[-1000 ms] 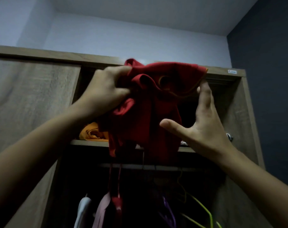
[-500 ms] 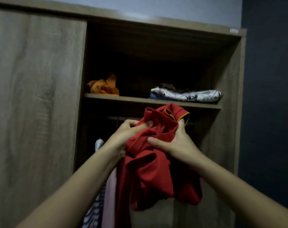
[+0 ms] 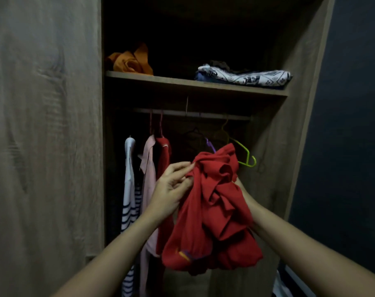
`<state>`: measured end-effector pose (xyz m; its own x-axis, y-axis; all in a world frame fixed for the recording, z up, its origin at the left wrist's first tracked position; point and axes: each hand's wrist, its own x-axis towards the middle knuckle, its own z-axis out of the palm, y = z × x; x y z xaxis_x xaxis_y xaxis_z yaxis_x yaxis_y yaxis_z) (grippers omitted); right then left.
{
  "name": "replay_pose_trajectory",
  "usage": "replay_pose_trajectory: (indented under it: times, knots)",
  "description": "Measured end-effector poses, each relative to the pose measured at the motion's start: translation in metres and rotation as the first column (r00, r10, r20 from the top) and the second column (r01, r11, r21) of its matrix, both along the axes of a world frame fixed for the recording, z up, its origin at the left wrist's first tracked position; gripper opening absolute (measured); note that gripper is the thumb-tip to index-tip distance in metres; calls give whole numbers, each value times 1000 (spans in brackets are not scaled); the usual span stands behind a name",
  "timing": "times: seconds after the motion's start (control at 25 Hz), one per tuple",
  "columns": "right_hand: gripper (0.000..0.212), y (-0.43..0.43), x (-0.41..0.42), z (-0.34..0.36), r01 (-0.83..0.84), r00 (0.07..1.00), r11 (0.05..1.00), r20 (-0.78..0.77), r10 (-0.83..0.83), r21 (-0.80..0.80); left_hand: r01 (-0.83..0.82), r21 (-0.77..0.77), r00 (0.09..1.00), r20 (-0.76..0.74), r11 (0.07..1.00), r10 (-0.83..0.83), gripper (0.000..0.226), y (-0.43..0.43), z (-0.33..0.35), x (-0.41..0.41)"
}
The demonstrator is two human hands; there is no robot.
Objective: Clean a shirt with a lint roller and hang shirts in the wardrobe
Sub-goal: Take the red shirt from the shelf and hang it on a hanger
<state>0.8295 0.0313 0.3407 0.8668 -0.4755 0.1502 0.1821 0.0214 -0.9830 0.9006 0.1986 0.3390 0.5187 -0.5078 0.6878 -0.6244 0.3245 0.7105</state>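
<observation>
Two hands hold one bunched red shirt (image 3: 212,211) in front of the open wardrobe (image 3: 274,168), near centre, below the rail (image 3: 193,114) and not hung. Left hand (image 3: 171,189) is at the shirt's upper left edge, fingers curled and pinching the cloth. Right hand (image 3: 240,186) is almost all hidden behind the shirt, only wrist and a sliver of the heel show, so I cannot tell its finger state. The shirt is crumpled, and collar and sleeves are hard to sort out. There is a purple and yellow patch at its lower left hem, print or something else, cannot tell.

Three garments hang at the left of the rail: striped shirt (image 3: 129,200), pink shirt (image 3: 149,179), and a second red garment (image 3: 164,157), partly covered by the left hand and forearm, with the lower ends cut off by the frame. A green hanger (image 3: 246,155) hangs bare at the right, just behind the held shirt's top. A purple hanger (image 3: 210,145) pokes out above the shirt, the rest hidden. The dark shape between them is too dim to name.

On the shelf (image 3: 195,83) above are an orange cloth (image 3: 130,63) at the left and a patterned folded cloth (image 3: 246,77) at the right, with something dark on and under it, unclear. The wardrobe interior is very dark and its top is cut off. A wooden door (image 3: 45,146) fills the left and a dark wall (image 3: 343,125) the right.
</observation>
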Motion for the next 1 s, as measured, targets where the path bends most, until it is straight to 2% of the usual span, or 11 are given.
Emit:
replay_pose_trajectory:
  times: [0.08,0.12,0.24,0.32,0.4,0.48,0.6,0.68,0.76,0.84,1.0]
  knots:
    - [19,-2,7,16,35,996,997,75,-40,67,-61,-28,992,107,998,64,37,4,12,10]
    - [19,-3,9,24,67,993,997,95,-70,37,-105,-38,980,163,994,110,36,8,18,16]
    - [55,-11,9,33,22,999,984,-35,-28,-179,-259,-148,904,311,954,294,29,21,35,33]
    - [67,-19,9,28,59,988,972,-129,-90,-227,-286,-139,856,409,948,318,24,19,41,33]
    - [74,-23,8,24,157,967,930,-141,-214,-332,-286,-96,824,483,953,296,22,8,40,22]
    - [69,-17,4,24,197,968,888,-60,-243,-415,-285,-86,811,510,955,288,25,-7,36,15]
    - [41,-5,-6,21,249,968,875,117,-220,-414,-330,-76,802,502,941,322,26,-27,38,14]
    - [31,3,-13,19,220,970,869,191,-148,-442,-337,-36,797,522,941,306,24,-38,34,13]
    - [41,7,-19,13,183,976,800,203,-78,-571,-342,-21,799,520,940,302,20,-46,27,10]
    - [54,6,-21,1,188,980,655,188,-71,-732,-362,-59,812,470,930,346,17,-48,29,6]
    - [58,-11,-23,-29,240,971,471,207,-120,-849,-436,-173,806,361,883,469,19,-36,54,6]
